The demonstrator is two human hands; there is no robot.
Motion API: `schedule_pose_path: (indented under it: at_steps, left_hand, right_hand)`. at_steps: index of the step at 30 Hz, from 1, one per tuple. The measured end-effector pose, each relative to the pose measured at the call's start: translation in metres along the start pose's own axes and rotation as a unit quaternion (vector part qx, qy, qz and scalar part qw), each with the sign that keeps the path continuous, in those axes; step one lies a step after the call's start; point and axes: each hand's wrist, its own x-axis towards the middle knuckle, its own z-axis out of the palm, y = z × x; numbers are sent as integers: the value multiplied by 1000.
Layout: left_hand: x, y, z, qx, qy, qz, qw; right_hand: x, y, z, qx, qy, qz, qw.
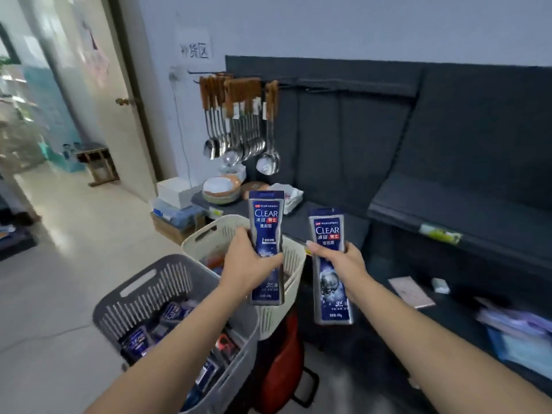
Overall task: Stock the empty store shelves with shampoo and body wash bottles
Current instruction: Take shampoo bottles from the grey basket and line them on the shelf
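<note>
Left hand grips left bottle, right hand grips right bottle, fingers curled round each, both upright; grey basket at 7 o'clock.

bottles in front basket | rear basket behind it | shelf right of both | ladles above bowls

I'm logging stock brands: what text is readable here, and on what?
"CLEAR", with "清扬 男士" beneath: left bottle.
"CLEAR", with "清扬 男士" beneath: right bottle.
Wall sign: blurred, seemingly ending "货区".
Bottles' small print and shelf tag: too blurred to read.
</note>
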Motion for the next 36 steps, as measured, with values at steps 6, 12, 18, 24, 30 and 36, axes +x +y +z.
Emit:
schedule_pose_path:
  at_steps: [6, 12, 18, 24, 30, 36]
  left_hand:
    - [-31, 88, 127, -8, -116, 96, 989]
    - [-87, 173, 273, -39, -219, 139, 965]
    - [-141, 244, 400, -62, -266, 172, 946]
    - [-151, 307, 475, -77, -293, 216, 928]
    - [-110, 360, 554, -85, -275, 261, 922]
    - [-58, 393, 647, -115, -309, 228, 916]
  right_hand:
    - [-27, -28, -179, 53, 168, -27, 984]
    - [-64, -34, -374, 5, 272, -33, 962]
    - [-93, -33, -509, -58, 395, -110, 910]
    - [-90, -55, -580, -67, 466, -148, 870]
    - [-48, -79, -626, -86, 485, -160, 856]
    - [21, -109, -667, -2, 522, -176, 835]
